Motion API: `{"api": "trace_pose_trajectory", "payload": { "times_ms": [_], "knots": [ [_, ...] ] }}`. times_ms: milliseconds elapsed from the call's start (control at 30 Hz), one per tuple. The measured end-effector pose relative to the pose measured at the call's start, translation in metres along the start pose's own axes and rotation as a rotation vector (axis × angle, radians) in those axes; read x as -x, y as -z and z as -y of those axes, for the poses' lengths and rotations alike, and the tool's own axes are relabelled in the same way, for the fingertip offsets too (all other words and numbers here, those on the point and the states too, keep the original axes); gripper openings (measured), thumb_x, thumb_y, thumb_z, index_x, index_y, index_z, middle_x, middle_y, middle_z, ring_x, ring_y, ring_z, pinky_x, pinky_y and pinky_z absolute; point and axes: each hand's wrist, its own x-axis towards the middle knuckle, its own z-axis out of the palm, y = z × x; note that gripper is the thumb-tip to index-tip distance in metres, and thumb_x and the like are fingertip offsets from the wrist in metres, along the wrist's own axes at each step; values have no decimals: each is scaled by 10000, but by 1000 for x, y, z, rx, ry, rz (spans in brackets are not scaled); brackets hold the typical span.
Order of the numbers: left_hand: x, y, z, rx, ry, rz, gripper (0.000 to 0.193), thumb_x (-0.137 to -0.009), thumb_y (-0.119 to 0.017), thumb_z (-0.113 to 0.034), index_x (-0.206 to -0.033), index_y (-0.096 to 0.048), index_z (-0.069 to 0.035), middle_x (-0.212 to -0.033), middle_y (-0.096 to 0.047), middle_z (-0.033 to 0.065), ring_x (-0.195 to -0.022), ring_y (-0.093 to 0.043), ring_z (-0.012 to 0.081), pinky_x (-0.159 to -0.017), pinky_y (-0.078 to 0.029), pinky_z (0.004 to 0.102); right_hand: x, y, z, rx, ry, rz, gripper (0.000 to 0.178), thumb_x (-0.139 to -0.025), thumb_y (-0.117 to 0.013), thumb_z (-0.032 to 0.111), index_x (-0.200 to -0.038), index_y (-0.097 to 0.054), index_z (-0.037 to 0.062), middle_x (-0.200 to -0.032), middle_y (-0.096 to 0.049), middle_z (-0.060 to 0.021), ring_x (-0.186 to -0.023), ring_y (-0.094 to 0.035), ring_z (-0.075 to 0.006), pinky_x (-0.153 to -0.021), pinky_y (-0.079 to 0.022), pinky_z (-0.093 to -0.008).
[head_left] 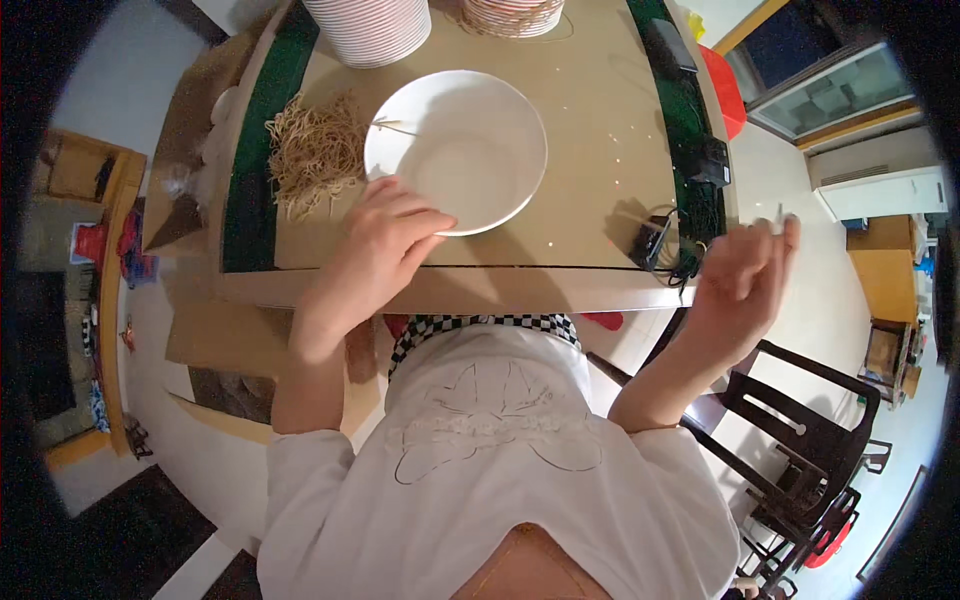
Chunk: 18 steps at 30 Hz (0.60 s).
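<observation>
Touching white bowl's (470,165) near-left rim in head view: left hand (390,235), grip tightness unclear. Bowl mouth up at table (590,205), beside tangled tan bands (315,155). Right hand (745,265) raised, fingers bent; cannot tell if holding anything.

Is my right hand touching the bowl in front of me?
Apart: the head view shows the right hand well to the right of the bowl, with tabletop between them.
</observation>
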Motion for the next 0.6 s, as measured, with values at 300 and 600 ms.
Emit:
{"api": "trace_pose_trajectory", "payload": {
  "times_ms": [300, 600],
  "knots": [
    [-18, 6, -71, 1057, 331, -54, 433, -820, -570, 85, -1239, -537, -22, -1183, -534, 100, -889, -561, 117, -765, -468, 240, 49, -46, -25, 91, -467, 419, 249, -862, -456, -95, -1025, -360, 66, -791, -454, -41, -610, -454, -122, -548, -363, -241],
    [-18, -26, -74, 1138, 316, -252, 156, -819, -631, 50, -973, -621, 31, -925, -570, 61, -732, -570, 77, -594, -478, 205, 59, -42, -44, 221, -494, 506, 250, -863, -466, -91, -1027, -361, 66, -813, -503, -29, -646, -430, -66, -557, -341, -197]
  ]
}}
